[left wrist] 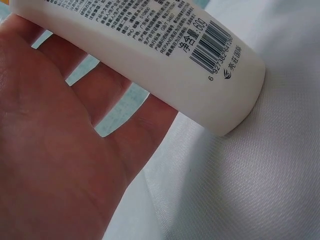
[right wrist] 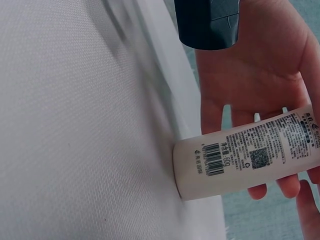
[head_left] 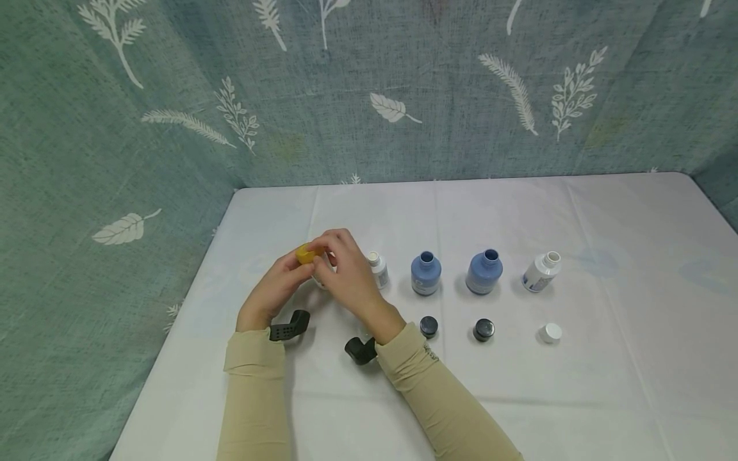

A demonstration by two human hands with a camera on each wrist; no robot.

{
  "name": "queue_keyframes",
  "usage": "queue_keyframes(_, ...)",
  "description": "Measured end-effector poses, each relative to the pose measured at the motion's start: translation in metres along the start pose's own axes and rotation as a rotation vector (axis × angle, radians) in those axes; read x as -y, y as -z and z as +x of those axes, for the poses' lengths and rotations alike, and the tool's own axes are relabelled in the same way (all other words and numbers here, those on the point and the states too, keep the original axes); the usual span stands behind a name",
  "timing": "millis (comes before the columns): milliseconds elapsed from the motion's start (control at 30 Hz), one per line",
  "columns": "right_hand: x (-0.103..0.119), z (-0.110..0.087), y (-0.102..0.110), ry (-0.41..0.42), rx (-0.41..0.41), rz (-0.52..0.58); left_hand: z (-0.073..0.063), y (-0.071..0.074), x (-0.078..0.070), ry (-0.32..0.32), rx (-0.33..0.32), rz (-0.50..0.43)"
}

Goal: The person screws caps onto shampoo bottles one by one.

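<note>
My left hand [head_left: 275,287] holds a white bottle [left wrist: 150,55] printed with small text and a barcode. Its fingers pass behind the bottle, which leans with its base close over the white tablecloth in both wrist views. A yellow cap [head_left: 305,254] is at the bottle's top end, and my right hand [head_left: 348,275] pinches it from the right with fingertips and thumb. In the head view the hands hide most of this bottle. The right wrist view shows the bottle [right wrist: 240,155] nearly sideways, with the left palm [right wrist: 250,75] beyond it.
Right of the hands stand an uncapped white bottle [head_left: 379,272], two uncapped blue bottles [head_left: 426,275] [head_left: 484,274] and another uncapped white bottle [head_left: 541,274]. Two dark caps [head_left: 429,326] [head_left: 483,330] and a white cap [head_left: 550,333] lie before them. A patterned curtain [head_left: 369,96] hangs behind the table.
</note>
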State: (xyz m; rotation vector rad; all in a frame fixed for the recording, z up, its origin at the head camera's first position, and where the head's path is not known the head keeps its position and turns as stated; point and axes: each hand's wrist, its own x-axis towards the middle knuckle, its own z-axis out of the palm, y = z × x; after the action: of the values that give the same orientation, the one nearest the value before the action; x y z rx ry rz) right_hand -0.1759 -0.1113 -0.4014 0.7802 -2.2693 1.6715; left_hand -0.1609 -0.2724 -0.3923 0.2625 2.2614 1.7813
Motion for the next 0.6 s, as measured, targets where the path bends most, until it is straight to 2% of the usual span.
queue_keyframes(167,-0.001,0.000,-0.001,0.005,-0.014,-0.011,0.000,0.000,0.001,-0.004,-0.001,0.008)
queue_keyframes(400,-0.001,0.001,-0.001,-0.009,-0.023,0.013,0.008,0.005,0.019,0.009,-0.019,0.026)
queue_keyframes(600,-0.001,0.001,0.000,-0.001,-0.033,0.011,0.008,0.006,0.018,0.016,-0.029,0.056)
